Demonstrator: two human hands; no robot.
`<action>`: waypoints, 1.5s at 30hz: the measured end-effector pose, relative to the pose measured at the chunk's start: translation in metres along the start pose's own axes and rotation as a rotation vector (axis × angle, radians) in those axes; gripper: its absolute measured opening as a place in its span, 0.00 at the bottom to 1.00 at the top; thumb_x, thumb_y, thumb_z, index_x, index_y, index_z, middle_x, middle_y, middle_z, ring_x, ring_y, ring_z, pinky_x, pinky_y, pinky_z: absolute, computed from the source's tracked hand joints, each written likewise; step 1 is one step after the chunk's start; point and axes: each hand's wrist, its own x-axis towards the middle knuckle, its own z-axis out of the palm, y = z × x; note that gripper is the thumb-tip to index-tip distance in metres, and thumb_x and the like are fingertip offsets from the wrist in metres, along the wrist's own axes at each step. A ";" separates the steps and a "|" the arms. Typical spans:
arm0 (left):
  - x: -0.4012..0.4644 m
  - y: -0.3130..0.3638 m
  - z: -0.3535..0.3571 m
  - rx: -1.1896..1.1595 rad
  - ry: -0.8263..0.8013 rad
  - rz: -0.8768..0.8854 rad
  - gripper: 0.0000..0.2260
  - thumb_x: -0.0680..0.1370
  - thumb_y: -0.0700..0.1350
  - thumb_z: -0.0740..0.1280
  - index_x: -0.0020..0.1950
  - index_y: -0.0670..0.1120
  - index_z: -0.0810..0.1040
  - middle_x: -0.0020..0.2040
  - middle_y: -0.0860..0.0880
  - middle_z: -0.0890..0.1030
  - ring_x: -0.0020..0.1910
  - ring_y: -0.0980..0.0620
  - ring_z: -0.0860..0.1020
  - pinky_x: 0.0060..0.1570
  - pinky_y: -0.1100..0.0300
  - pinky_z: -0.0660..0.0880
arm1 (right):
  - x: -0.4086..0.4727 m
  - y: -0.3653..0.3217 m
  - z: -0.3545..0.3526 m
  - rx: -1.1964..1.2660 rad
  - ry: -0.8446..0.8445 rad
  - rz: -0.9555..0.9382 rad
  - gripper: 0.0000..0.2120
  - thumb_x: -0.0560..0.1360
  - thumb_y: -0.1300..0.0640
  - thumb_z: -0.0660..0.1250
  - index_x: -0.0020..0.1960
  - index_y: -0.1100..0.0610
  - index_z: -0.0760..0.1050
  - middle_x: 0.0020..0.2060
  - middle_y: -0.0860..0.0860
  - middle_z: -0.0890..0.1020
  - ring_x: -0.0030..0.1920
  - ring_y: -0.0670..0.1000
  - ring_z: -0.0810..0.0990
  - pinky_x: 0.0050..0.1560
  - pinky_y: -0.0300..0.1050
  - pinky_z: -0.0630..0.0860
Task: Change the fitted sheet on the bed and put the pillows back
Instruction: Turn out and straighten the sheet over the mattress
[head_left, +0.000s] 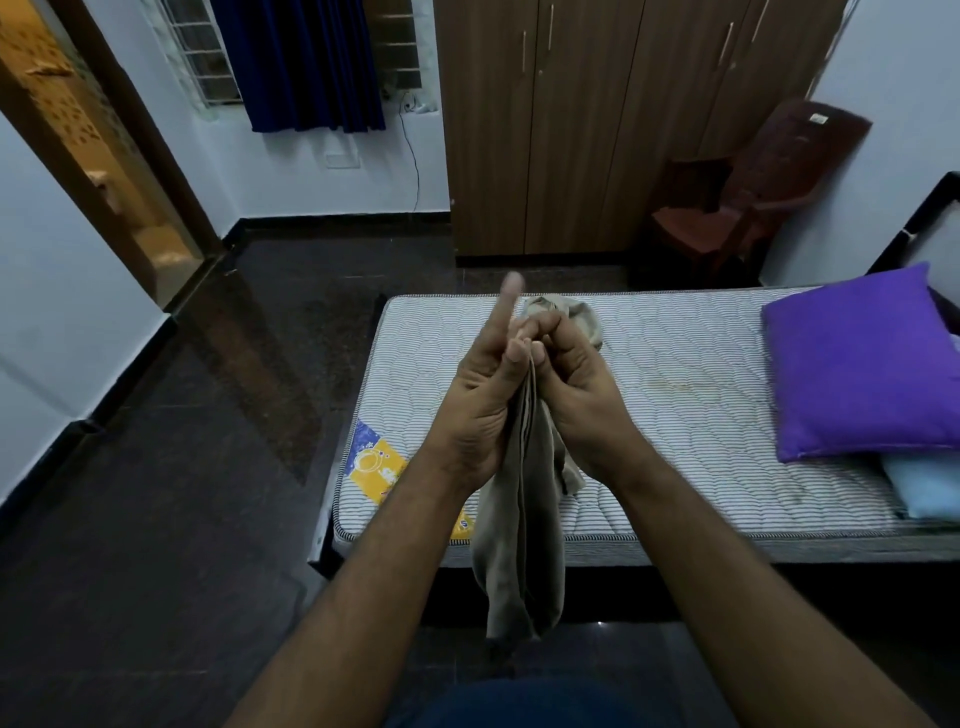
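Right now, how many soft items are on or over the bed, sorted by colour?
Purple pillow: 1
Light blue pillow: 1
Grey-beige sheet, held in both hands: 1
Total: 3

The bed (675, 374) shows a bare striped mattress on a dark frame; a purple pillow (862, 364) lies at its right end, atop a light-blue pillow (924, 483).

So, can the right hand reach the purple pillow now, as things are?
Probably not at once. The right hand and the left hand both grip the bunched grey sheet. Nothing lies on the bare mattress between it and the purple pillow.
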 end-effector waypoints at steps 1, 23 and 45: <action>0.002 0.000 0.001 0.003 0.057 -0.020 0.42 0.74 0.48 0.74 0.82 0.53 0.54 0.79 0.47 0.65 0.74 0.50 0.70 0.70 0.53 0.72 | -0.001 0.001 -0.001 -0.035 0.010 -0.003 0.08 0.85 0.62 0.57 0.58 0.65 0.71 0.50 0.59 0.78 0.52 0.55 0.78 0.58 0.49 0.76; -0.007 -0.049 0.056 0.891 0.195 0.262 0.10 0.76 0.40 0.70 0.55 0.49 0.75 0.43 0.54 0.78 0.42 0.59 0.78 0.43 0.70 0.71 | 0.005 -0.028 -0.068 -0.522 0.260 -0.174 0.02 0.79 0.64 0.68 0.49 0.61 0.79 0.43 0.50 0.83 0.46 0.49 0.83 0.49 0.49 0.80; -0.010 0.020 -0.111 1.381 0.723 0.018 0.10 0.68 0.35 0.65 0.44 0.48 0.79 0.37 0.47 0.82 0.40 0.40 0.79 0.39 0.49 0.76 | 0.061 -0.030 -0.011 -0.636 0.397 -0.198 0.06 0.84 0.59 0.62 0.48 0.56 0.73 0.37 0.41 0.75 0.38 0.37 0.72 0.40 0.33 0.69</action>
